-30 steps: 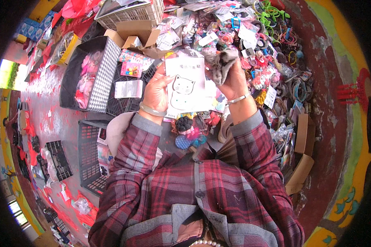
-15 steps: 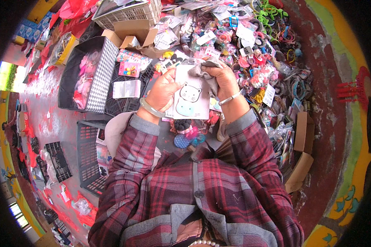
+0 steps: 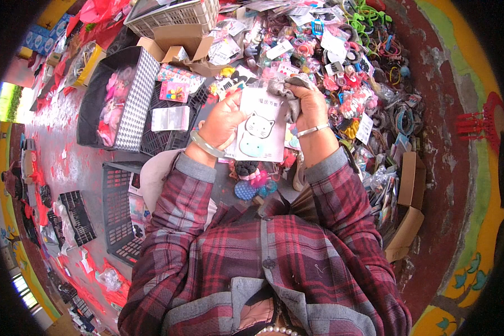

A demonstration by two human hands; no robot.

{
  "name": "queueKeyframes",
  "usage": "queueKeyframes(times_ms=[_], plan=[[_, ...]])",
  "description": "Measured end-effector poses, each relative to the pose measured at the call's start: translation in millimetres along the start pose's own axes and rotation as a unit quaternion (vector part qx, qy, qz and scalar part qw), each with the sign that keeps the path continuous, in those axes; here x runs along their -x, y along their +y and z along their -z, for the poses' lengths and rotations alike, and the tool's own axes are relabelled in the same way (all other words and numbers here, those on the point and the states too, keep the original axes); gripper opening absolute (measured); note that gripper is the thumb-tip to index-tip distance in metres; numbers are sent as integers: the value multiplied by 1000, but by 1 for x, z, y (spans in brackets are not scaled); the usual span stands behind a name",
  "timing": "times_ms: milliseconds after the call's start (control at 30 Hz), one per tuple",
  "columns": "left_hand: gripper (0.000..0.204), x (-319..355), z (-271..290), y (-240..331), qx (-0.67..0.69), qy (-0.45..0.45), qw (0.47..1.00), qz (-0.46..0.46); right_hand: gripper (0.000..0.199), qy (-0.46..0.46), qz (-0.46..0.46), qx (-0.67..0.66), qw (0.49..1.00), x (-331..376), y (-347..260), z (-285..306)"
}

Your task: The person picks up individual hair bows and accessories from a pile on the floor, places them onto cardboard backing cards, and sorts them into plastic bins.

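Note:
In front of my chest I hold up a pale, flat booklet-like card [image 3: 270, 134] with a cat drawn on it. My left hand [image 3: 223, 124] pinches its left edge, thumb on the front face. A crumpled grey cloth [image 3: 290, 109] is bunched in my right hand [image 3: 309, 106], at the card's upper right corner. My right fingers close round the cloth, and part of it hangs down beside the card. Just below the card, several hair ties [image 3: 252, 178] in black, pink and blue lie near my lap.
A heap of packaged hair accessories [image 3: 341, 78] spreads ahead and to the right. At left stand a houndstooth fabric box [image 3: 134, 101] with pink items and a dark plastic crate [image 3: 117, 210]. Open cardboard boxes [image 3: 199, 42] and a pale basket [image 3: 176, 19] stand farther off.
The cloth in my right hand has moved off the card's upper part toward its right edge, uncovering the print there. My left hand keeps its hold on the card, almost unmoved.

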State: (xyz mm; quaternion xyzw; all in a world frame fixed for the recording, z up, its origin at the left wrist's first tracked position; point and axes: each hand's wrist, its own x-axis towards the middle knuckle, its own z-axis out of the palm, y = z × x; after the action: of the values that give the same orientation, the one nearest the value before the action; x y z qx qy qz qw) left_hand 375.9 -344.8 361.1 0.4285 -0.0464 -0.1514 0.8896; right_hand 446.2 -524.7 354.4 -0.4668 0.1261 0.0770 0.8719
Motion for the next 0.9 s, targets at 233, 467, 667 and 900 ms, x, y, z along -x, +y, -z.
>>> queueKeyframes(times_ms=[233, 467, 667, 900], plan=[[37, 0, 8, -3, 28, 21, 999, -7, 19, -36, -5, -72, 997, -19, -4, 22], [37, 7, 14, 14, 45, 52, 996, -64, 20, -45, -25, -103, 993, -23, -26, 27], [38, 4, 10, 12, 18, 35, 996, -84, 31, -242, -145, -35, 959, 13, -19, -6], [42, 8, 8, 8, -37, -2, 999, -6, 38, -201, -106, 106, 968, 11, -10, -8]])
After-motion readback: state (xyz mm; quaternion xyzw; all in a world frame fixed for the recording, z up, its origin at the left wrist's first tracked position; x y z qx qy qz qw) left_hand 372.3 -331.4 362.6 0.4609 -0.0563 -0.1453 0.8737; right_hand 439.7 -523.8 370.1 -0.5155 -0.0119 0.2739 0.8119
